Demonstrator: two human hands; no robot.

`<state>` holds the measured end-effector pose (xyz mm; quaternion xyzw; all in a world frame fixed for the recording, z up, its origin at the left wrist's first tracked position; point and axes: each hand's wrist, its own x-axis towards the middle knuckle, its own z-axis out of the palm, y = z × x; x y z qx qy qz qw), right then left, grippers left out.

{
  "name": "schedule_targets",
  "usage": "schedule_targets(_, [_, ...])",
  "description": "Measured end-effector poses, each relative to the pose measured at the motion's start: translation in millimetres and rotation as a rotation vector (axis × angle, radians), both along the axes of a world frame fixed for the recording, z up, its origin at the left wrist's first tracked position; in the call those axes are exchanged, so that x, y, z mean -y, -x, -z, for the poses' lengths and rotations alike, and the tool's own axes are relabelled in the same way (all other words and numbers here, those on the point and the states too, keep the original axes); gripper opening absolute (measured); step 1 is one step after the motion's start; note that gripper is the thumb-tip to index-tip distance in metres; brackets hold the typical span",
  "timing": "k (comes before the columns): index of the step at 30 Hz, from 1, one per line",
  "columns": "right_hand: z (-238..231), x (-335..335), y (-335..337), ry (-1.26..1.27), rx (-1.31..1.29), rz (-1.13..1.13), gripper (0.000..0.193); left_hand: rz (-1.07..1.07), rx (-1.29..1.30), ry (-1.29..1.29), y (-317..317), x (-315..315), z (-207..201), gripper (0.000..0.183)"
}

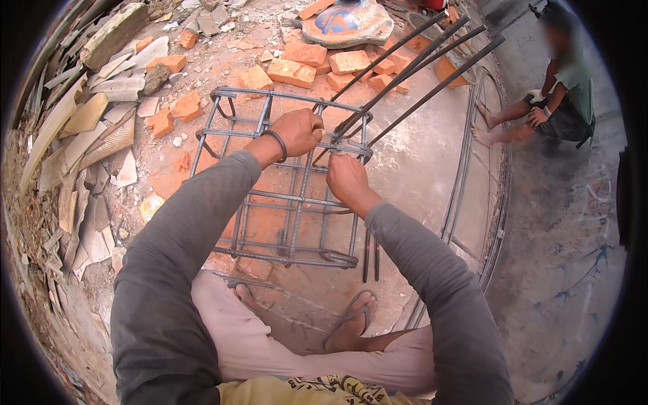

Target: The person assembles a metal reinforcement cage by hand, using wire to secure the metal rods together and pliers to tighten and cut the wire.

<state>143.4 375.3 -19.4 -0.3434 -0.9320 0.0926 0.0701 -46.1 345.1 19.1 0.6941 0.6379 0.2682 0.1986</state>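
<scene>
A cage of steel rebar stands before me, made of ribbed bars crossed by bent square stirrups. My left hand is closed above its upper right part, with the thumb and fingers pressed together. Just to the right and nearer to me, my right hand is closed beside a bar crossing. What the fingers of either hand hold is hidden. Several long straight rebars run up and away to the right from beneath the cage's right end.
Loose orange bricks lie beyond the cage, near a stained basin-like object. Broken sheets and rubble are heaped on the left. Long bars run along the floor at right, where another person sits. My sandalled foot is below the cage.
</scene>
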Motion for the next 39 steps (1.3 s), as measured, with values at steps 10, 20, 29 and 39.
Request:
schedule_targets(10, [36.7, 3.4, 23.7, 0.526, -0.52, 0.611, 0.028, 0.035, 0.102, 0.43, -13.2, -61.0, -1.7, 0.021])
schedule_targets(20, [22.4, 6.0, 13.9, 0.669, -0.388, 0.752, 0.059, 0.179, -0.174, 0.459, -17.6, -80.7, 20.8, 0.031])
schedule_targets(29, [-20.9, 38.0, -10.5, 1.122, -0.726, 0.773, 0.047, 0.199, -0.151, 0.205, -26.1, -59.9, 4.3, 0.033])
schedule_targets(39, [14.8, 26.0, 21.1, 1.267, -1.451, 0.773, 0.056, 0.021, 0.327, 0.225, -14.5, -48.9, 22.8, 0.022])
